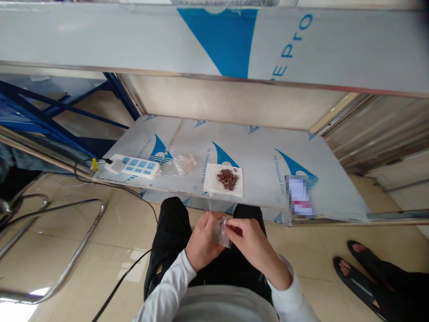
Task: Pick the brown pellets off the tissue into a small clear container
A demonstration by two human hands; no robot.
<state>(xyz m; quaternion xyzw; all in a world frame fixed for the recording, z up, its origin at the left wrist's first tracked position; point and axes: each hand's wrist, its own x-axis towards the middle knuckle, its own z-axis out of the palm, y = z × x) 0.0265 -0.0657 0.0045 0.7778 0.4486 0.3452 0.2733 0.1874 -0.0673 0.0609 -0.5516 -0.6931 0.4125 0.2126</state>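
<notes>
Above my lap, a small clear plastic bag [226, 239] is between my two hands. My left hand [205, 239] is closed around its left side. The fingers of my right hand [246, 232] pinch the bag's right edge; what the bag contains is too small to tell. Just beyond my hands, on the shelf, a white paper sheet [211, 182] carries a pile of small dark brown pieces [228, 179], several of them loose at its edge. Left of the sheet lies a crumpled heap of clear plastic bags [184, 164].
The shelf [258, 152] is covered in printed film. On it are a white power strip [140, 167] at left and a blurred-out phone-like object [300, 197] at right. A metal chair frame [83, 250] stands left; another person's sandalled feet [357, 268] are at right.
</notes>
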